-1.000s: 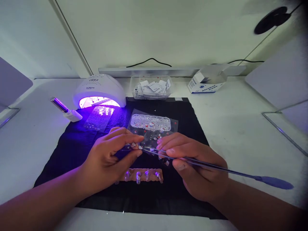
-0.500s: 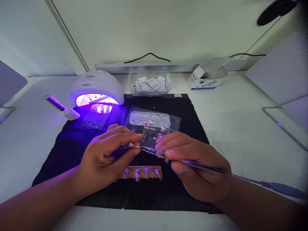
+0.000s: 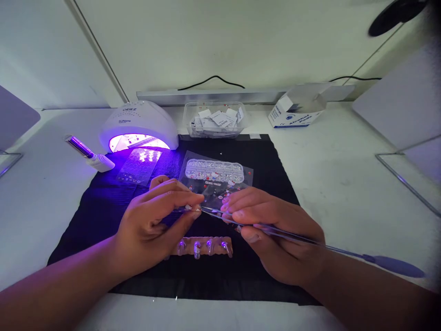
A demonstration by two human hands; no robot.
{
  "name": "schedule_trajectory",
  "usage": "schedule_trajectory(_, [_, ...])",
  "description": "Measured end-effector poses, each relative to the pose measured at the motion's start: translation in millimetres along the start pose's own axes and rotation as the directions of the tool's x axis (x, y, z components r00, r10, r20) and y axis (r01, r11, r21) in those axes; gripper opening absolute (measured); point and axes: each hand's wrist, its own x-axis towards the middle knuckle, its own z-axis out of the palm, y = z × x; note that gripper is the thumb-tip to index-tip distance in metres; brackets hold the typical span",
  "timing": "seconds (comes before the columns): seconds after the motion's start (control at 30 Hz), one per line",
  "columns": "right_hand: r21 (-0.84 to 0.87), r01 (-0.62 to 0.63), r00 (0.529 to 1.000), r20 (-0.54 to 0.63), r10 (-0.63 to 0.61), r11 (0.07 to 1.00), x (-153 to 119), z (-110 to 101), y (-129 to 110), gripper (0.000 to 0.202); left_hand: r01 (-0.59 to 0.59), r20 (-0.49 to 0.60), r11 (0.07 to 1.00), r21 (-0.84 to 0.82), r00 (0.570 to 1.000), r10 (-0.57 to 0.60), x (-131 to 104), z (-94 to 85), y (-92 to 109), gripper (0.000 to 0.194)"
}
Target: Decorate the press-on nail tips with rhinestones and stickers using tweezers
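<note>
Tweezers (image 3: pixel 275 231) clamped in the right hand (image 3: pixel 289 257) reach the clear film (image 3: pixel 188 208) the left hand (image 3: pixel 146 220) pinches above the desk (image 3: pixel 330 170), between the mat (image 3: pixel 267 172)'s near and far edges, where light, shallow contact probably helps.

Over the middle of the black mat (image 3: pixel 262 257), the left hand (image 3: pixel 155 216) pinches a clear sticker film (image 3: pixel 188 208) in its fingers; the right hand (image 3: pixel 282 230) grips tweezers (image 3: pixel 396 265), their tip close by the left fingertips; on the mat's far half lies a clear compartment case (image 3: pixel 215 171); toward the mat's near edge, a strip (image 3: pixel 203 248) carries clear nail tips (image 3: pixel 197 249); at its far left corner are a lit white lamp (image 3: pixel 138 122) and a white bottle (image 3: pixel 99 162); beyond its far edge, on the worktop (image 3: pixel 344 170), sit a tub (image 3: pixel 215 133) of packets (image 3: pixel 220 119) and an open Alcohol Pads box (image 3: pixel 296 118).
</note>
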Motion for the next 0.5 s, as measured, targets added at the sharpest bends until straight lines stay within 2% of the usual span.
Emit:
schedule_trajectory(0.33, [0.048,0.001,1.000,0.025,-0.002,0.999,-1.0,-2.3,2.5,0.023,-0.130,0.010,0.991,0.022,0.991,0.130,2.2,-0.9,-1.3,0.024])
schedule_trajectory(0.5, [0.091,-0.022,1.000,0.006,0.021,0.996,-2.6,-0.3,4.2,0.023,-0.126,0.026,0.992,0.015,0.992,0.126,2.0,-3.3,-1.6,0.023])
